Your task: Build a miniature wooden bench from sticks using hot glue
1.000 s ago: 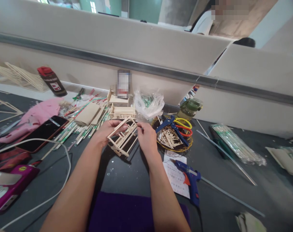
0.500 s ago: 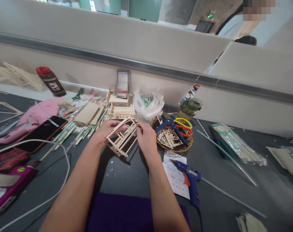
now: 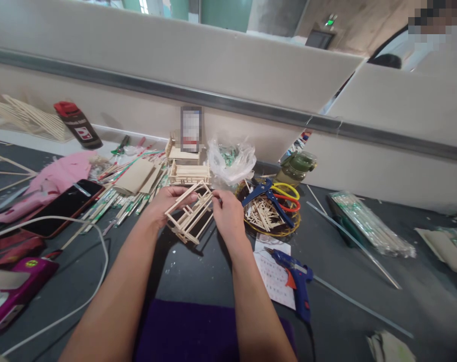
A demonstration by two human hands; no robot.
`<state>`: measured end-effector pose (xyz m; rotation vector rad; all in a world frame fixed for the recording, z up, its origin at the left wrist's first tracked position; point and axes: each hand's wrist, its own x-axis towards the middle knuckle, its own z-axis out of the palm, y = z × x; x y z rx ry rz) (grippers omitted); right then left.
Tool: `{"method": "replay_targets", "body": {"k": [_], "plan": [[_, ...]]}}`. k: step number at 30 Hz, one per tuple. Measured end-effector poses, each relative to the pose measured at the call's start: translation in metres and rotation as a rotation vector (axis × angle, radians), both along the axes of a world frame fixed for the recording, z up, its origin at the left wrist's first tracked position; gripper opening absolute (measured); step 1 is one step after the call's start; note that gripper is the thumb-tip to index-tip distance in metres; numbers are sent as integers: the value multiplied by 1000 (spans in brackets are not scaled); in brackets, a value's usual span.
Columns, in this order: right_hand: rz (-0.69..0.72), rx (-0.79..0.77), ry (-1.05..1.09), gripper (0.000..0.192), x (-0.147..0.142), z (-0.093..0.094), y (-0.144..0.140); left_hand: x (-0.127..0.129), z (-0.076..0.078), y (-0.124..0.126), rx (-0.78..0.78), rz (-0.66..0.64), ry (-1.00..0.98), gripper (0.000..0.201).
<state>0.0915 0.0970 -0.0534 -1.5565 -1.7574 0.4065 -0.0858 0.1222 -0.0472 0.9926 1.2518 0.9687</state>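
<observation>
Wood sticks make a small frame (image 3: 194,217), and two hands hold it up over the grey worktop (image 3: 198,284), in front of the middle of its back edge. The left hand (image 3: 168,205) has its fingers curled round the frame's left side. The right hand (image 3: 228,211) pinches the frame's far right corner with its fingers.

Near the left part of the back edge, a dark bottle (image 3: 77,125) with a red top has white letters, too blurry to read. White paper (image 3: 271,281) with rows of tiny print lies right of the frame, and a blue glue gun (image 3: 295,269) rests partly on it. Farther right, a clear packet (image 3: 372,223) of sticks shows green marks.

Just beside the right hand, a round basket (image 3: 285,233) with a yellow rim holds lots of short sticks (image 3: 264,213). Blue cutters (image 3: 257,191) and yellow and red handles (image 3: 298,204) lie on top. Near the back edge, a see-through bag (image 3: 234,173) has green bits inside. Behind the basket stands a green jar (image 3: 298,168).
</observation>
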Motion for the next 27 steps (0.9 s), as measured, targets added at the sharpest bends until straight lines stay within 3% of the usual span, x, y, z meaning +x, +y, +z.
{"method": "replay_targets", "body": {"k": [27], "plan": [[7,3,7,25,1,-2,1,3,7,-4,9,9,23,45]]}}
